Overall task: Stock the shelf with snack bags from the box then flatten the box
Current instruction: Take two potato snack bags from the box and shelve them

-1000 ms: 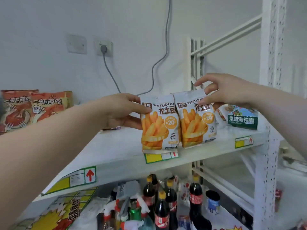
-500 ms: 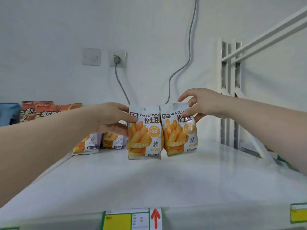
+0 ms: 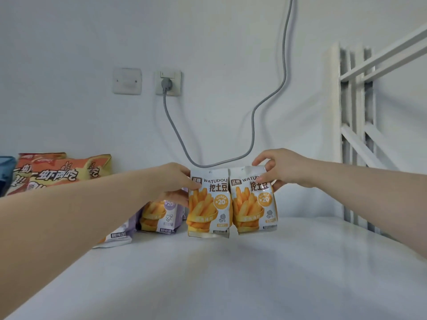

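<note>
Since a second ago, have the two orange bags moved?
Yes. The orange bags went from the shelf front edge back toward the wall, now beside the purple bags.

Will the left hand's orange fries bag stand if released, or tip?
Probably tips easily: the orange fries bag is tall on a narrow base, held upright by the left hand. Likely light and floppy; the purple bags beside it lie slumped.

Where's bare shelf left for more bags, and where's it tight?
Bare: the shelf right of the right orange bag, up to the white frame, and the whole front strip before both orange bags. Crowded: left of the left orange bag, where purple bags lie, with red bags beyond them.
</note>
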